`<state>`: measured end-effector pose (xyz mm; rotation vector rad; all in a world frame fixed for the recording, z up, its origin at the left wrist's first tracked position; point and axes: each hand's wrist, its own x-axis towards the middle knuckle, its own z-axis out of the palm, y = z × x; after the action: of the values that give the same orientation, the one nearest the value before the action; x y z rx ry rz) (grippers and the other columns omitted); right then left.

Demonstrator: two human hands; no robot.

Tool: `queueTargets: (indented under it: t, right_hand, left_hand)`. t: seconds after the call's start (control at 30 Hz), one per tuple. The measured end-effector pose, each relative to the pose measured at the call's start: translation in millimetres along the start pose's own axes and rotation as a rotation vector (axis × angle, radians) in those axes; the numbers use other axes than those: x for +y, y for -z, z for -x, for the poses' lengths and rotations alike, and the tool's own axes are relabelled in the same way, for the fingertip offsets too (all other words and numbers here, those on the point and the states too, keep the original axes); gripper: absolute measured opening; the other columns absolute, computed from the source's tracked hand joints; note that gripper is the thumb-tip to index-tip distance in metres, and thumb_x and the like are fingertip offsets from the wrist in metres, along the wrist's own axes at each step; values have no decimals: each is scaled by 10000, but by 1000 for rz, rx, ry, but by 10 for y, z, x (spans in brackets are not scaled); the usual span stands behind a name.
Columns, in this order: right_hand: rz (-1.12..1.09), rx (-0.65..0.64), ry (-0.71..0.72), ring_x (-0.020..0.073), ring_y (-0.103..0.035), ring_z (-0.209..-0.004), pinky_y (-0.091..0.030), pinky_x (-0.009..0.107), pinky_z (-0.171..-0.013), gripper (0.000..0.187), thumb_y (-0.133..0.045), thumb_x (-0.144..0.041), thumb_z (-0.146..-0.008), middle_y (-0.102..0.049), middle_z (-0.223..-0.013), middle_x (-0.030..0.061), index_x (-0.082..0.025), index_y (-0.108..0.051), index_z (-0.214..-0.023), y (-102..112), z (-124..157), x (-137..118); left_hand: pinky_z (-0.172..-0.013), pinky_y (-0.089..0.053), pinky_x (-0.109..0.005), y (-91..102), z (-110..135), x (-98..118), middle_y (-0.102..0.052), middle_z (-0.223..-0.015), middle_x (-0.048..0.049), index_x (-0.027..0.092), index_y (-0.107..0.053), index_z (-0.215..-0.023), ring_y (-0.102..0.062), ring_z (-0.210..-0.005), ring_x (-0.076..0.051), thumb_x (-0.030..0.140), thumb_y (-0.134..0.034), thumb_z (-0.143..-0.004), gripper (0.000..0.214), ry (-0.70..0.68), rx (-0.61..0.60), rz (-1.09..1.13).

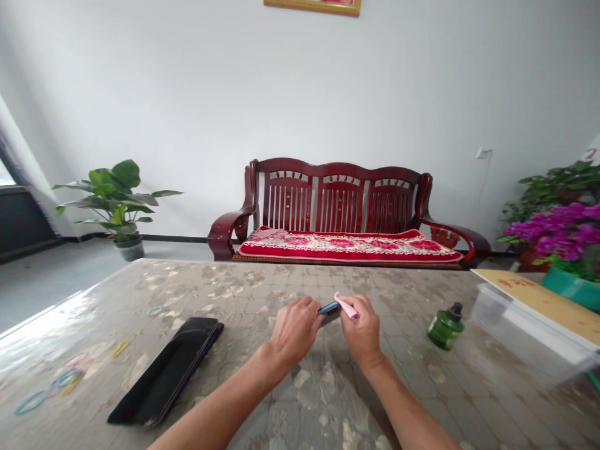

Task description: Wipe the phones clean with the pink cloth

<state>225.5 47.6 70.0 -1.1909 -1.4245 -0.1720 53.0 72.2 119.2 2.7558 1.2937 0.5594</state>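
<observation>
My left hand [294,330] is closed around one end of a small dark, blue-edged object [329,309] held just above the table. My right hand [362,330] pinches a thin pink stick-like thing [346,305] whose tip rests against that dark object. Both hands meet over the middle of the patterned table [262,281]. What the dark object is I cannot make out, as most of it is hidden by my fingers.
A black flat phone-like slab [169,370] lies left of my arms. Several coloured rubber bands [65,378] are scattered at the far left. A small green bottle [445,327] and a clear plastic box [529,334] stand at the right. A wooden bench [342,215] and plants are beyond.
</observation>
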Motion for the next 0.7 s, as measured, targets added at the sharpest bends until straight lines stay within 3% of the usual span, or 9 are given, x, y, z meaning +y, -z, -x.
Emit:
queueTargets:
  t: [0.17, 0.37, 0.47, 0.7]
  right_hand:
    - [82, -24, 211, 184, -629, -860, -524, 317, -801, 233, -517, -123, -884, -654, -896, 61, -214, -675, -1029, 127, -133, -240]
    - [182, -51, 279, 187, -622, -833, -529, 321, -768, 280, -499, -63, -845, -644, -876, 64, -199, -673, -1016, 164, -141, -142]
    - [180, -45, 295, 185, -621, -823, -534, 318, -752, 293, -500, -51, -842, -645, -872, 62, -202, -673, -1025, 149, -139, -166]
    - [108, -68, 389, 192, -638, -936, -548, 336, -835, 409, -484, -30, -866, -682, -1006, 81, -232, -645, -1183, 143, -153, -483]
  left_hand:
    - [-702, -429, -250, -40, 109, -21, -648, -875, -11, 212, -641, -898, -634, -834, -170, 247, -553, -964, 115, 7, 161, 100]
    - [-702, -428, -249, -132, 246, -107, -650, -840, -5, 221, -659, -924, -636, -826, -173, 255, -581, -946, 88, 58, 328, 200]
    - [-688, -428, -253, -157, 287, -144, -650, -829, -1, 225, -663, -923, -637, -794, -171, 259, -585, -941, 87, 54, 374, 219]
    - [-670, -429, -253, -196, 321, -147, -637, -797, 8, 224, -657, -918, -632, -765, -170, 244, -584, -935, 78, 26, 420, 217]
